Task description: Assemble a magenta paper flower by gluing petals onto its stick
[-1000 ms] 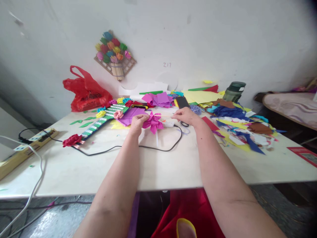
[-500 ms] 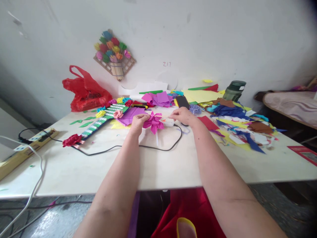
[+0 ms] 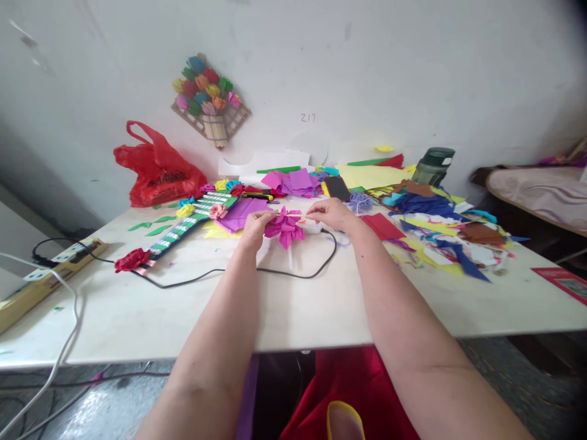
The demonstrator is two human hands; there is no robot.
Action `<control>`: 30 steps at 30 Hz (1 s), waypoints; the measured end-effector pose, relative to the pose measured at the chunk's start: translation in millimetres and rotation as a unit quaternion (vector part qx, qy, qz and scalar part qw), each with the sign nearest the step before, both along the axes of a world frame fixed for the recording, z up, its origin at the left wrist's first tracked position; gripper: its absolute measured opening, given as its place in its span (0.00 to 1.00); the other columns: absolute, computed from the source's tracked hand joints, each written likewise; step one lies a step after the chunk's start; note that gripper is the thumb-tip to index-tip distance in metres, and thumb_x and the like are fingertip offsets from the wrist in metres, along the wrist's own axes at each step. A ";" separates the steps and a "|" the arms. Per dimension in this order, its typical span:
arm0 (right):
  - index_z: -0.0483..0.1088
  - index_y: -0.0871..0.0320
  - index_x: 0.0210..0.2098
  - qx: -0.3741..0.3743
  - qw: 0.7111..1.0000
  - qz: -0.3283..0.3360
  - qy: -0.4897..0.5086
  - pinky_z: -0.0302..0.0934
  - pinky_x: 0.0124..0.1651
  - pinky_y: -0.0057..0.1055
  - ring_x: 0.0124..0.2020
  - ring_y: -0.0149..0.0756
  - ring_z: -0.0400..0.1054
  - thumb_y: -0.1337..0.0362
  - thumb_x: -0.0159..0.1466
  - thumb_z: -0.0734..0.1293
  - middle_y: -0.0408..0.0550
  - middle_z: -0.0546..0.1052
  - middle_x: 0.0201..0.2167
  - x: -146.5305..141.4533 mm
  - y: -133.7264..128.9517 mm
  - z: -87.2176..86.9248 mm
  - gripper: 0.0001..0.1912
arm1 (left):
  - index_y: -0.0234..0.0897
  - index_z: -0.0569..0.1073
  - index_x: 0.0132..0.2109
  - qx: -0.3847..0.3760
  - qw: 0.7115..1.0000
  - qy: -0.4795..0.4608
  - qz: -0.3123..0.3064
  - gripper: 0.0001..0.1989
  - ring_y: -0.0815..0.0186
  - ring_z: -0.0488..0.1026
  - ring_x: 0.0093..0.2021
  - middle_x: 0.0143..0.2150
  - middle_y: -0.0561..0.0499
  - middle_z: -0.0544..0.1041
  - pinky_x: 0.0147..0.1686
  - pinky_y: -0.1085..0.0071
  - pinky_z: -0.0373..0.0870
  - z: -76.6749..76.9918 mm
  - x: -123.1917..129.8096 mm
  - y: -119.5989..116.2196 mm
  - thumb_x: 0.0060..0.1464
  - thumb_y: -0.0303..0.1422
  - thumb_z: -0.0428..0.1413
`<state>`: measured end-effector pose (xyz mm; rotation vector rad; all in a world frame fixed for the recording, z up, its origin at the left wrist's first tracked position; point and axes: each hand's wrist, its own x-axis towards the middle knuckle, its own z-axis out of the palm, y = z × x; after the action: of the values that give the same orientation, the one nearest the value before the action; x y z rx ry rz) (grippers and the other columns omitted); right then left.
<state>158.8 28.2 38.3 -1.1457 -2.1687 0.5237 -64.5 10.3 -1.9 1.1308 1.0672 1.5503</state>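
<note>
My left hand [image 3: 260, 226] is closed on a magenta paper flower [image 3: 285, 228], its fingertips at the flower's upper left. A thin pale strip or stick [image 3: 290, 214] runs across the top of the flower towards my right hand [image 3: 329, 214]. The right fingertips are pinched together beside the strip's right end; whether they hold it is too small to tell. Just below them, a white hot glue gun [image 3: 312, 228] lies on the table, partly hidden by the flower, its black cord [image 3: 293, 276] looping left.
A green striped panel [image 3: 195, 221] with paper roses lies left, near a red plastic bag [image 3: 158, 171] and a power strip [image 3: 55, 275]. Purple paper [image 3: 247, 214] lies behind my left hand. A phone [image 3: 337, 188], paper scraps [image 3: 440, 229] and a dark green bottle [image 3: 435, 166] are rightward.
My right hand has moved slightly left, closer to the flower. My left hand and the flower stay nearly where they were.
</note>
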 end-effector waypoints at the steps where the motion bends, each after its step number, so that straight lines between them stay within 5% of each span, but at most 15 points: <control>1: 0.79 0.59 0.37 0.002 1.000 -0.003 -0.003 0.56 0.32 0.26 0.26 0.31 0.69 0.58 0.57 0.67 0.45 0.77 0.23 -1.1 0.2 -0.6 0.14 | 0.33 0.74 0.22 0.006 1.000 0.003 -0.011 0.15 0.70 0.66 0.22 0.20 0.51 0.71 0.23 0.73 0.59 -0.7 -0.3 0.5 0.34 0.40 0.66; 6: 0.76 0.53 0.48 0.036 0.999 -0.009 -0.033 0.59 0.36 0.27 0.33 0.32 0.70 0.61 0.59 0.66 0.45 0.80 0.33 -6.0 -0.1 -1.2 0.17 | 0.32 0.75 0.23 0.030 0.999 0.017 -0.036 0.16 0.71 0.65 0.21 0.20 0.52 0.70 0.23 0.73 0.58 -2.3 -0.8 0.2 0.36 0.42 0.67; 14: 0.76 0.49 0.48 0.050 0.998 -0.006 -0.049 0.62 0.45 0.31 0.45 0.38 0.72 0.56 0.63 0.63 0.46 0.80 0.46 -18.3 -9.2 3.0 0.17 | 0.32 0.75 0.23 0.032 0.998 0.045 -0.040 0.18 0.71 0.64 0.21 0.20 0.51 0.71 0.23 0.73 0.57 2.0 2.3 -5.1 0.35 0.43 0.67; 30: 0.80 0.47 0.37 0.119 0.989 -0.011 -0.085 0.60 0.40 0.29 0.42 0.37 0.72 0.53 0.61 0.65 0.42 0.81 0.40 -33.3 -6.0 -0.6 0.12 | 0.33 0.72 0.20 0.047 0.993 0.096 -0.052 0.20 0.73 0.58 0.19 0.18 0.53 0.66 0.21 0.72 0.50 3.2 4.2 -7.3 0.38 0.46 0.65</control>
<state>125.5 22.2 37.8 -1.1138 -2.2871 0.1559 -60.2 3.0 1.3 1.4014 1.0509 1.4450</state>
